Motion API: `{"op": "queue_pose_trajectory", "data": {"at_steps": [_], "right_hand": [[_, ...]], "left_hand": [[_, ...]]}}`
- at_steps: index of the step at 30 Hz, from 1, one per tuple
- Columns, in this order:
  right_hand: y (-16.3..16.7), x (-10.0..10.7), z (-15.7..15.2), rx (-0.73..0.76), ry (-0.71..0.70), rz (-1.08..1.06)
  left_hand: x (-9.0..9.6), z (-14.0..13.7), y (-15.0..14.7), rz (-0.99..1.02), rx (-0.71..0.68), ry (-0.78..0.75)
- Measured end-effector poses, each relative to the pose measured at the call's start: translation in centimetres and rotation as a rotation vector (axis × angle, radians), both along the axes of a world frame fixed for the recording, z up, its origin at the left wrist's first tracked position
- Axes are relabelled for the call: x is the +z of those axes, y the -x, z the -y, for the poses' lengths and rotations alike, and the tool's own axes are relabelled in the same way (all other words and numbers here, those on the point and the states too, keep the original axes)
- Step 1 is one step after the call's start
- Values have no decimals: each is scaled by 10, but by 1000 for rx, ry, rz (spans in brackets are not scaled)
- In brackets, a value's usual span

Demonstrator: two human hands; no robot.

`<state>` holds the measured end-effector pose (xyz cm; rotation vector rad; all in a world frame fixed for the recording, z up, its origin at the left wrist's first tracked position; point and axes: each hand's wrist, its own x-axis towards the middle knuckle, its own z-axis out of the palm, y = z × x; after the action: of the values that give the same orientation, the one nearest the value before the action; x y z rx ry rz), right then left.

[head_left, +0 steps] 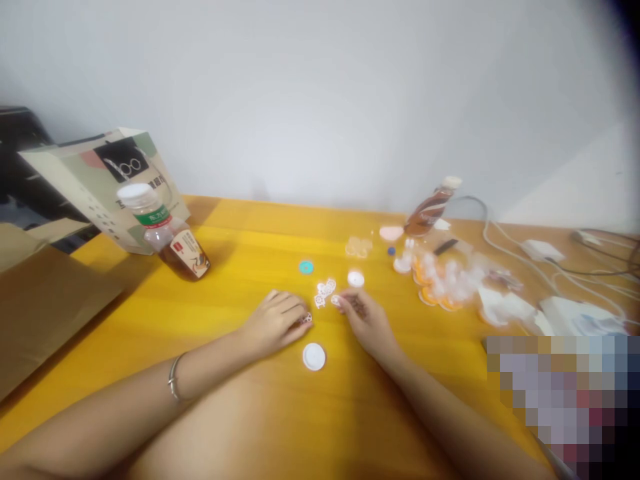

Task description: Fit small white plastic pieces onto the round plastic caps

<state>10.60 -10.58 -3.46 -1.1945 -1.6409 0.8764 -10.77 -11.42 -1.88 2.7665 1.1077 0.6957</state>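
I see L hand (274, 325) flat on table (240, 267), fingertips pinching a small bit (305, 320), R hand (364, 320) pinching another bit (336, 301) beside white lace piece (325, 291), cap (314, 357) between wrists.

Bare forearms, one thin bracelet

Both arms are uncovered, with no sleeves in view. The left hand (273, 323) has a slim silver bangle (173, 377) around the wrist just behind it; the right hand (367, 323) wears nothing, and no rings can be made out.
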Motion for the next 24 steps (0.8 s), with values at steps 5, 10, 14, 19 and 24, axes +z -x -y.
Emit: {"op": "queue_pose_trajectory", "data": {"at_steps": [5,10,14,19,24], "right_hand": [[2,-4,-1,11,31,-115],[5,1,0,-12,126,-268],[9,5,2,-67,185,-358],[13,5,9,-28,276,-427],[19,7,15,55,354,-420]], "left_hand": [[3,-5,-8,-63,-61,-1],[-2,-7,-7,-83,-50,27],[-8,-8,-4,-40,13,20],[-11,-8,-2,49,27,10],[-10,-6,0,267,2,54]]}}
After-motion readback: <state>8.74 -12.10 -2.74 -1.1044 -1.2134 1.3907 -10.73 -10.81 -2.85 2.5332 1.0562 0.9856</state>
